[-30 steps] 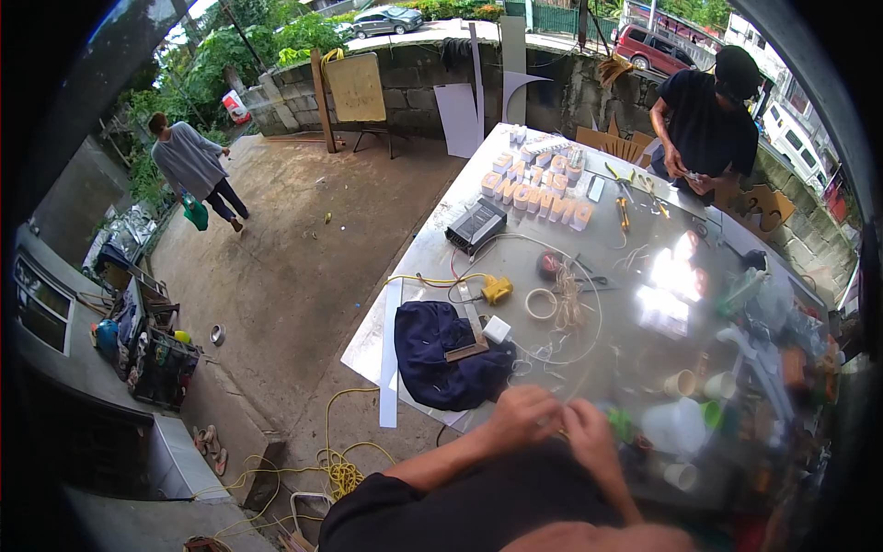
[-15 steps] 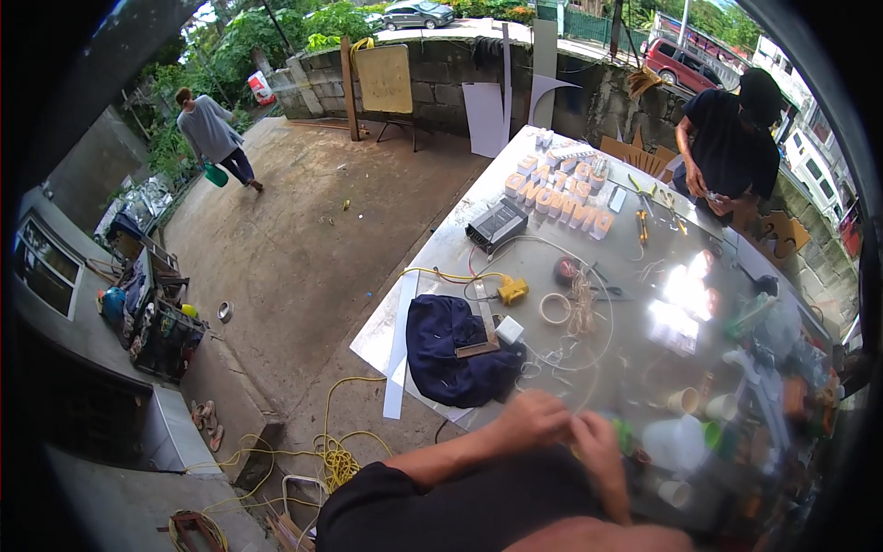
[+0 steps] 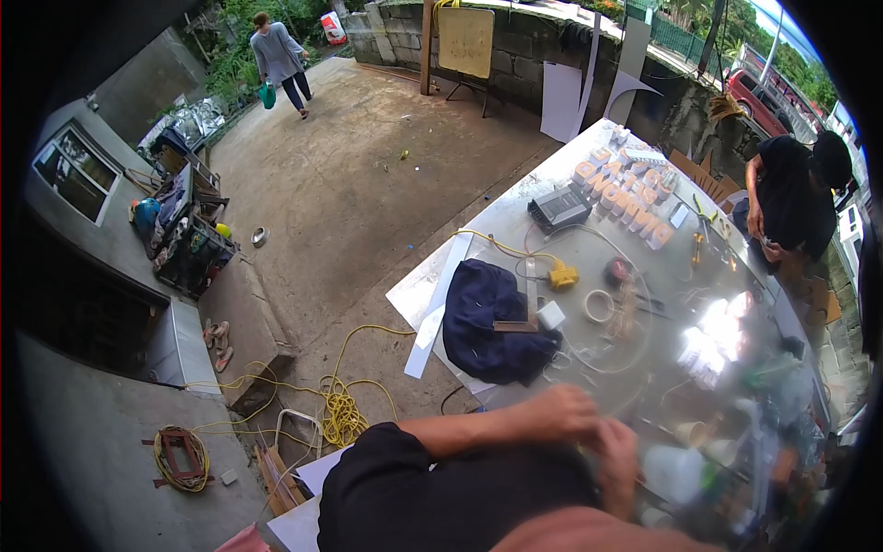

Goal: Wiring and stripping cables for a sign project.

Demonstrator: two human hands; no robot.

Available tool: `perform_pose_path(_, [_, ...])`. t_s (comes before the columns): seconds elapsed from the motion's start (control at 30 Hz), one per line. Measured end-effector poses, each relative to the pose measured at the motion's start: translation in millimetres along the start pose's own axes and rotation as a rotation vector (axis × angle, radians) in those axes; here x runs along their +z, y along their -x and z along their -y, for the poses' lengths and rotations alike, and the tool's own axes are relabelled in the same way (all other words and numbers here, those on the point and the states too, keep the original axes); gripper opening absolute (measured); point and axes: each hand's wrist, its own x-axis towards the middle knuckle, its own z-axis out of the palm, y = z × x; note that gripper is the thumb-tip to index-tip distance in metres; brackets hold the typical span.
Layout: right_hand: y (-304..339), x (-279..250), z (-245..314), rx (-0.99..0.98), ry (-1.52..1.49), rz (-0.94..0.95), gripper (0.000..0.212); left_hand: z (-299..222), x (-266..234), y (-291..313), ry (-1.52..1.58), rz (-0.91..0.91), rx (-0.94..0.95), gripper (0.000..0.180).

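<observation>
My left hand (image 3: 557,412) is closed, its fingertips pinched over the near edge of the table. Close beside it, my right hand (image 3: 617,451) is closed too, slightly blurred. The fingertips meet or nearly meet; anything between them is too small to make out. Just beyond lies a bunched dark navy cloth (image 3: 487,322). On it rests a metal try square (image 3: 524,317), next to a small white box (image 3: 551,316). A roll of tape (image 3: 599,305) and a yellow power outlet (image 3: 562,274) sit farther back.
Block letters (image 3: 625,198) with orange faces stand beside a grey power supply (image 3: 559,210). White tubs (image 3: 674,471) crowd the right side. A co-worker (image 3: 796,202) sits at the far right; another person (image 3: 280,60) walks across the yard. Yellow cord (image 3: 343,416) coils on the ground.
My view has swung left, so the table sits farther right and higher. Both my hands stay together at the near edge. The walking person has gone a little farther off.
</observation>
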Motion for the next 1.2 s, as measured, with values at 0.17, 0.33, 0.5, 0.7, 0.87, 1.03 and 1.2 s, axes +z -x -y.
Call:
perform_pose_path(0.17, [4, 6, 11, -0.093, 0.27, -0.048, 0.018, 0, 8, 1, -0.026, 0.037, -0.005, 0.02])
perform_pose_path(0.33, [15, 21, 23, -0.147, 0.342, -0.119, 0.02, -3, 8, 0, 0.043, 0.006, -0.063, 0.016])
perform_pose_path(0.5, [21, 24, 25, -0.15, 0.27, -0.107, 0.019, -8, -1, -10, 0.123, -0.042, -0.125, 0.015])
perform_pose_path(0.7, [9, 10, 9, -0.206, 0.351, -0.119, 0.019, -9, -5, -11, 0.267, -0.027, -0.236, 0.016])
perform_pose_path(0.87, [11, 10, 19, -0.208, 0.419, -0.115, 0.02, -5, -18, -13, 0.456, 0.03, -0.33, 0.014])
perform_pose_path(1.03, [16, 14, 30, -0.239, 0.54, -0.049, 0.017, -5, -24, -16, 0.479, 0.062, -0.331, 0.012])
perform_pose_path(1.2, [15, 11, 16, -0.477, 0.771, -0.138, 0.016, -12, -21, -22, 0.273, 0.165, -0.256, 0.011])
